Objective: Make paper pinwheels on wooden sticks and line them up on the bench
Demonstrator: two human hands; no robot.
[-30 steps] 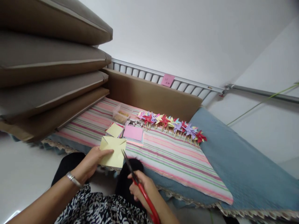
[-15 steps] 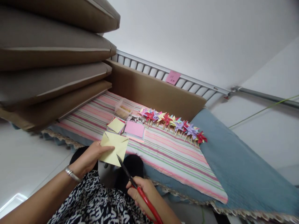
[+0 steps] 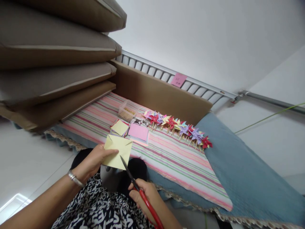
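My left hand (image 3: 101, 157) pinches a square of yellow paper (image 3: 120, 144) by its left side, thumb on top. Slits run inward from the paper's upper corners. In my right hand (image 3: 144, 194) are scissors with red handles (image 3: 152, 210) and dark blades. Their tips lie over the lower right corner of the paper, and the blades look closed together. Just beyond the paper lie a stack of paper squares with yellow on top (image 3: 120, 128) and a second stack topped with pink (image 3: 138, 132).
Finished paper pinwheels (image 3: 177, 125) on sticks lie in a row on the striped cloth (image 3: 181, 162). A clear plastic box (image 3: 127, 111) holds sticks. Thick brown cushions (image 3: 59, 54) are piled at left. A cardboard panel (image 3: 157, 87) stands behind, with a pink note (image 3: 178, 79) above it.
The view has shifted slightly. The scissors stay at the lower right corner of the yellow paper, and both hands keep nearly the same pose.
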